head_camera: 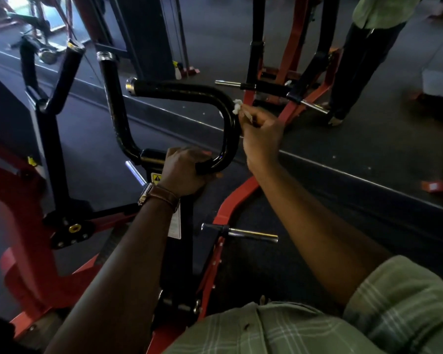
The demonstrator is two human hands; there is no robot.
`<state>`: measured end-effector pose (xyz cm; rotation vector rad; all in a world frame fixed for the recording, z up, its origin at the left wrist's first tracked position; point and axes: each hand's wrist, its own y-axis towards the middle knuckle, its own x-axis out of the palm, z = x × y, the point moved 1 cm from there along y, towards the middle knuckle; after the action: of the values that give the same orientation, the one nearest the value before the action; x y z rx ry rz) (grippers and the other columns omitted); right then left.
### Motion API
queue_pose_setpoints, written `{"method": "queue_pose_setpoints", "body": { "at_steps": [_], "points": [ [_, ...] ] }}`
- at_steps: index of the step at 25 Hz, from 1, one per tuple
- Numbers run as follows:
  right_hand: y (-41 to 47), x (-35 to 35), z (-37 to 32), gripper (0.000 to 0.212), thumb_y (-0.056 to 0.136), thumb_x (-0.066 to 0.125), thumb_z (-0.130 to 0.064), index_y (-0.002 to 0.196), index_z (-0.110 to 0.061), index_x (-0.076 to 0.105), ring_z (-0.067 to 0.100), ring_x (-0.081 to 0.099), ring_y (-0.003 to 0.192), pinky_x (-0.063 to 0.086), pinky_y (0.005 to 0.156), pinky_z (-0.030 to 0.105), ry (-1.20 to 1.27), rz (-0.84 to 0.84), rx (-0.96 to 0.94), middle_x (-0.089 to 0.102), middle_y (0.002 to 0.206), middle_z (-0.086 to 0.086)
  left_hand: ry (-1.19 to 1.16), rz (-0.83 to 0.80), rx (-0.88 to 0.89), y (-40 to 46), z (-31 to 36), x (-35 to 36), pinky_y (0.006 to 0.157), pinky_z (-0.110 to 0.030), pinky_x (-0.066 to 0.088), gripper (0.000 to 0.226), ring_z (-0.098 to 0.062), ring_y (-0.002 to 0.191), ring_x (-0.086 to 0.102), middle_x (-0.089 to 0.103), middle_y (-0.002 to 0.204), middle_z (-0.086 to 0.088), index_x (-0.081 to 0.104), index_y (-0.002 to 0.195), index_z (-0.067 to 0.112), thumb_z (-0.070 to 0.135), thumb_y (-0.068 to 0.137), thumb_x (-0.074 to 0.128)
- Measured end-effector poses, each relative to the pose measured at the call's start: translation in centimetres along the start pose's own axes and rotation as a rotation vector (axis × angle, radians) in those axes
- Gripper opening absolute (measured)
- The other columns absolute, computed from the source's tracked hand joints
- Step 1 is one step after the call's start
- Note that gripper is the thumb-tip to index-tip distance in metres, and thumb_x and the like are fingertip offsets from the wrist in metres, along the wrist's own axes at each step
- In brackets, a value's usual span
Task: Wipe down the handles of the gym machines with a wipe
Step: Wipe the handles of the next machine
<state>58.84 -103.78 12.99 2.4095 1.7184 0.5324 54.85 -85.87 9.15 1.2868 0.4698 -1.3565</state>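
**Wipe pressed to the curved handle's outer bend**

The red-framed machine (pixel 23 264) carries a black curved handle (pixel 189 92). The left hand (pixel 184 169) wraps its lower end, grip closed around the bar. The right hand (pixel 262 135), arm outstretched, pinches a white wipe (pixel 237 106) against the bend's outer edge, open floor (pixel 317 154) beyond.

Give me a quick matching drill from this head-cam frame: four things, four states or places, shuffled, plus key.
Things:
1. left hand
2. right hand
3. white wipe
4. chrome peg

States or places:
A. pressed to the outer bend of the curved black handle
B. grips the handle's lower end
C. sticks out bare from the red frame
D. pinches the wipe

Pairs: 1-B, 2-D, 3-A, 4-C
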Motion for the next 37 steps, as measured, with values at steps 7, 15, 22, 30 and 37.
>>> {"method": "queue_pose_setpoints", "body": {
  "at_steps": [7,15,22,30,37],
  "points": [
    [-9.0,-1.0,5.1,0.015,0.081,0.076,-0.011,0.072,-0.022,0.073,0.025,0.068,0.072,0.057,0.071,0.046,0.034,0.129,0.284,0.072,0.075,0.009,0.067,0.026,-0.054,0.0,0.7,0.7,0.085,-0.037,0.036,0.051,-0.02,0.08,0.063,0.065,0.076,0.009,0.07,0.078,0.03,0.076,0.079,0.05],
    [-2.4,-0.8,-0.1,0.009,0.08,0.078,0.001,0.079,-0.002,0.069,0.004,0.055,0.084,0.047,0.077,0.01,-0.49,0.026,-0.645,0.063,0.084,0.011,0.011,-0.058,-0.348,1.8,2.4,-0.8,0.088,-0.04,0.043,0.059,-0.034,0.079,0.064,0.066,0.074,-0.013,0.043,0.052,0.023,0.054,0.101,0.039],
    [-1.4,-1.2,-1.1,0.004,0.081,0.078,0.002,0.084,0.0,0.076,0.015,0.065,0.092,0.052,0.086,0.021,-0.509,-0.213,-0.769,0.067,0.093,0.01,0.139,-0.366,-0.468,6.0,2.7,-1.6,0.088,-0.037,0.048,0.042,-0.033,0.112,0.062,0.064,0.123,-0.011,0.067,0.116,0.019,0.051,0.091,0.056],
    [-0.4,-2.0,-1.2,0.017,0.088,0.074,-0.004,0.104,-0.003,0.074,0.02,0.065,0.11,0.054,0.093,0.029,-0.62,-0.276,-0.782,0.069,0.116,0.013,-0.563,-0.172,-0.566,5.9,-0.5,-2.9,0.052,-0.02,0.043,0.018,-0.005,0.049,0.055,0.067,0.065,-0.002,0.073,0.074,0.014,0.028,0.08,0.082],
    [4.0,2.7,-3.1,0.023,0.092,0.071,-0.023,0.106,-0.005,0.076,-0.005,0.067,0.084,0.053,0.072,0.015,-0.453,-0.257,-0.193,0.076,0.095,-0.001,-0.926,0.159,-0.973,7.5,-0.8,-2.4,0.05,-0.022,0.052,0.023,-0.009,0.05,0.06,0.066,0.069,-0.006,0.06,0.071,0.014,0.016,0.094,0.064]
  ]
}}
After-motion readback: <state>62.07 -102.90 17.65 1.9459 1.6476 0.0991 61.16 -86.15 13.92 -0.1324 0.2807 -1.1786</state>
